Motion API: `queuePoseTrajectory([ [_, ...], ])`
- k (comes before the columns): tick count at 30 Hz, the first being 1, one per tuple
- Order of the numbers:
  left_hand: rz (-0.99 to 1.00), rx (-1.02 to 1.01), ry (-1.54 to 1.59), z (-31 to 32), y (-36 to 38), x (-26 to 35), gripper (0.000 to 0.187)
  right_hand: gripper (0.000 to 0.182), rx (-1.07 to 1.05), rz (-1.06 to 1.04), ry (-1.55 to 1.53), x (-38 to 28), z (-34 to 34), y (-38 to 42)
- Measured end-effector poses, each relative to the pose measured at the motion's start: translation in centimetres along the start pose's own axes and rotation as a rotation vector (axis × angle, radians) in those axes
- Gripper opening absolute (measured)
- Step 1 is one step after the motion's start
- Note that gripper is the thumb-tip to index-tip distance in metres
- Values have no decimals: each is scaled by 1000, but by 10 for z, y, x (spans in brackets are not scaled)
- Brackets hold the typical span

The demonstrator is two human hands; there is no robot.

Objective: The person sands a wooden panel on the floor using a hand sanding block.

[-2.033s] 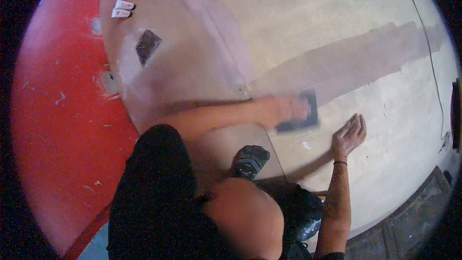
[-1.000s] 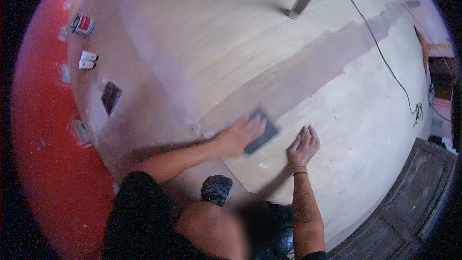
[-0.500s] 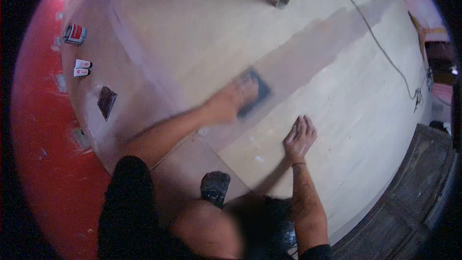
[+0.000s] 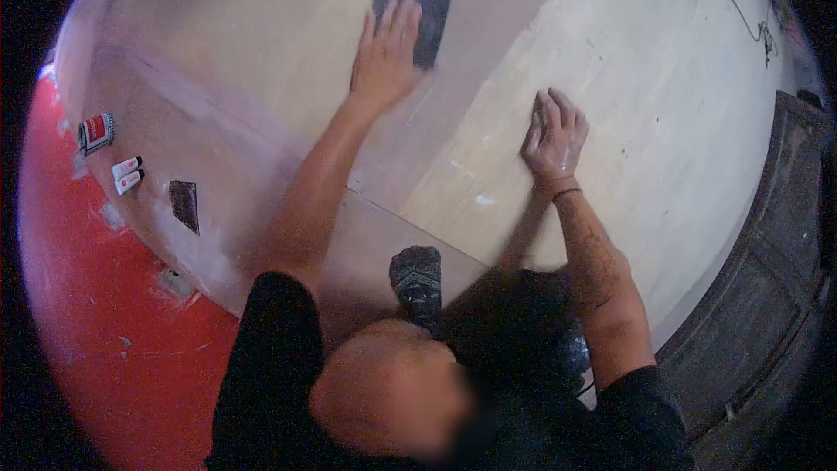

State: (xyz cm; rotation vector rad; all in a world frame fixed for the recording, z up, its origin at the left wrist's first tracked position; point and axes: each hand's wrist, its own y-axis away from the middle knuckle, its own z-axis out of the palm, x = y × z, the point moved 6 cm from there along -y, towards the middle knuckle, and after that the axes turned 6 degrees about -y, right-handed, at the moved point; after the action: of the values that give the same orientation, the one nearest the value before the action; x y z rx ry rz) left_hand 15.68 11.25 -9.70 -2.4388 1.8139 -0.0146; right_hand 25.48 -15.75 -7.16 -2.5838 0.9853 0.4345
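At 12 o'clock, a dark square sheet (image 4: 434, 30) lies on the pale floor (image 4: 645, 166) beneath the left hand (image 4: 385, 57), spread flat with its fingers outstretched. Toward 2 o'clock, the right hand (image 4: 558, 137) is partly open, fingers loosely curled, holding nothing visible. Near 9 o'clock sit two white tubes (image 4: 125, 168).

matt sheet (image 4: 434, 30), smooth board (image 4: 654, 157) with a faint sheen, chalky matt band (image 4: 488, 44), scuffed red surface (image 4: 131, 331) with a soft gloss, metal-looking tin (image 4: 96, 133), smooth plastic-looking tubes (image 4: 126, 168), knitted cloth sock (image 4: 417, 275), worn, rough wood-looking panel (image 4: 750, 283), matt cloth sleeve (image 4: 636, 410)
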Motion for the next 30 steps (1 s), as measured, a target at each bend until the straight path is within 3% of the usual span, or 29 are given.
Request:
queuePoseTrajectory([
  [2, -77, 86, 161, -3, -14, -4, 78, 39, 1, -33, -25, 0, -1, -11],
  [4, 54, -149, -228, -5, 13, 21, 82, 40, -46, -18, -48, 13, 0, -32],
  [5, 114, -300, -89, -22, 42, 39, 81, 40, -80, 18, -64, 24, 0, -44],
  [8, 210, -822, 152, -25, 166, 77, 88, 52, 116, 207, 6, 59, -11, -95],
  [10, 171, -747, 351, -40, 220, 74, 89, 62, 141, 415, 154, 67, 8, -109],
  [14, 47, -546, 449, -41, 172, 73, 87, 55, 82, 442, 194, 47, 14, -109],
  [17, 41, -242, 337, -15, 44, 67, 86, 54, 84, 417, 147, 54, 13, -117],
  [18, -18, -269, 406, -15, -10, 62, 85, 55, 89, 424, 173, 56, 14, -115],
  [21, 81, -135, 256, -4, -139, 57, 94, 55, 67, 420, 208, 54, 21, -112],
  [25, 166, 21, 274, 5, -213, 64, 90, 55, 69, 451, 170, 61, 21, -113],
  [28, 249, -249, 179, -10, -146, 67, 81, 55, 61, 463, 183, 62, 11, -119],
  [30, 317, -588, 163, -10, -48, 75, 83, 55, 27, 503, 118, 57, 11, -119],
])
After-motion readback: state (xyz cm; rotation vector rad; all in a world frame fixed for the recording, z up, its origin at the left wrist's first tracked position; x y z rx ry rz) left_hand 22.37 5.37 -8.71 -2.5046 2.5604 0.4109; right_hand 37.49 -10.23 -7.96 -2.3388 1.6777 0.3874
